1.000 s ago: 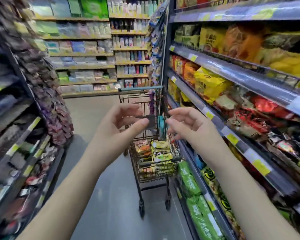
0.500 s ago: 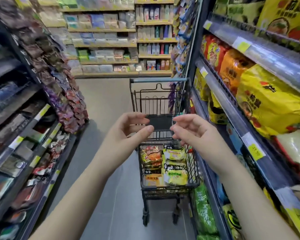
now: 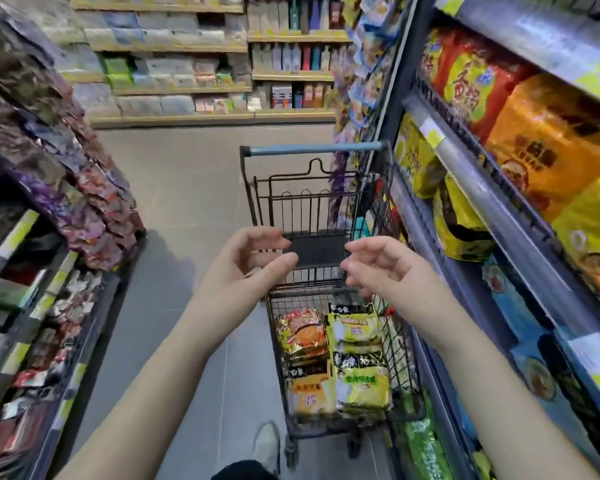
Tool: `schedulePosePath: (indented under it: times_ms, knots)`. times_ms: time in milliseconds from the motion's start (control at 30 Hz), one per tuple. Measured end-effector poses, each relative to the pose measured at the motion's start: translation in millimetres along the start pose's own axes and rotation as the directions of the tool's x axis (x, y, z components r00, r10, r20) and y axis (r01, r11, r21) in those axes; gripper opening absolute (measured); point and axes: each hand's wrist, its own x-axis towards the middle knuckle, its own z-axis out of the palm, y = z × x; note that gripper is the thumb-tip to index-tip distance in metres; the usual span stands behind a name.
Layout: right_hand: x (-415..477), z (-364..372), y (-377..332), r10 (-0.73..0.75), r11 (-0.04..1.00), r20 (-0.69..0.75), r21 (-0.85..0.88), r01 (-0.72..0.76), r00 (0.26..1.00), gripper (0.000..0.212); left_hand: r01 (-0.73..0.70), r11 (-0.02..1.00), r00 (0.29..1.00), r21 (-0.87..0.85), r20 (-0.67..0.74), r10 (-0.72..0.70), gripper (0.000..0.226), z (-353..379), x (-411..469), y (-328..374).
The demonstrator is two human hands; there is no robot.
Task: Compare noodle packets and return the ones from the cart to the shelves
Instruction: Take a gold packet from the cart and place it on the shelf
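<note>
A black wire cart (image 3: pixel 400 344) stands in the aisle right in front of me, its blue handle (image 3: pixel 312 150) on the far side. Several noodle packets lie in its basket: a gold-and-red one (image 3: pixel 303 332), yellow-green ones (image 3: pixel 355 329) and an orange one (image 3: pixel 309 393). My left hand (image 3: pixel 238 271) and my right hand (image 3: pixel 381 268) hover above the cart's near end, fingers curled and apart, holding nothing. Noodle multipacks fill the shelves on the right (image 3: pixel 492 188).
Yellow, red and orange packs (image 3: pixel 548 140) line the right shelves, with green packs (image 3: pixel 425 445) low down. Dark snack bags hang on the left rack (image 3: pixel 66 181). My white shoe (image 3: pixel 267 441) is beside the cart. Open grey floor (image 3: pixel 194 188) runs to the far shelves.
The view has closed in on the cart and the right shelves and tilted down. Both hands stay raised and empty, a little farther apart.
</note>
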Motion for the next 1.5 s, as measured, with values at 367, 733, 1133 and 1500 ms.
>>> schedulePosePath:
  times_ms: [367,733,1133,1500]
  knots:
    - [95,9,65,0.197,0.98,0.009,-0.017,-0.196,0.98,0.034,0.151,0.988,0.986,-0.014,0.073,-0.149,0.053,-5,95,-66]
    - [154,-3,197,0.373,0.927,0.082,-0.083,-0.367,0.924,0.038,0.311,0.95,0.95,-0.021,-0.018,-0.311,0.051,14,120,-153]
    - [179,35,355,0.642,0.73,0.019,-0.32,-0.604,0.766,0.058,0.379,0.925,0.922,-0.034,-0.069,-0.38,0.053,9,116,-210]
    - [186,66,396,0.63,0.52,-0.178,-0.626,-0.581,0.756,0.076,0.422,0.906,0.905,-0.01,-0.053,-0.422,0.053,-5,111,-217]
